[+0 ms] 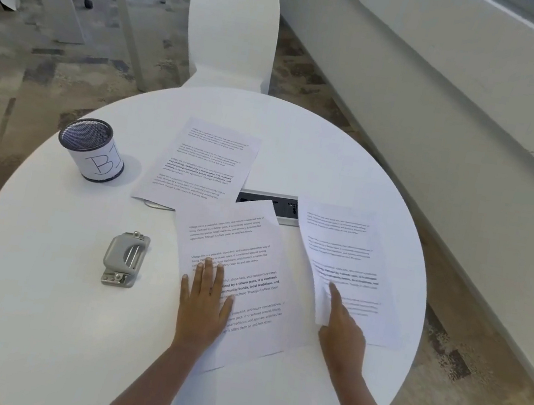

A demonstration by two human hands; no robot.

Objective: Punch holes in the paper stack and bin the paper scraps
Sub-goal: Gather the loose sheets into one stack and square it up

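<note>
Nearest you, your left hand (204, 300) lies flat and open on the middle sheet (240, 281); your right hand (341, 331) pinches the right sheet (347, 259) by its lifted edge. Paper is light, floppy and slides, so square the edges. The far sheet (200, 164) lies beyond; hole punch (124, 257) left.

I'm on the single head view, looking forward and steeply down from above the near edge of the round white table (35, 306). Wide angle, so the rim bows and the whole tabletop fits. Both forearms come in from the bottom edge, close under the lens. Beyond the far rim I see a white chair (232, 30), with the wall base running along the right.
</note>
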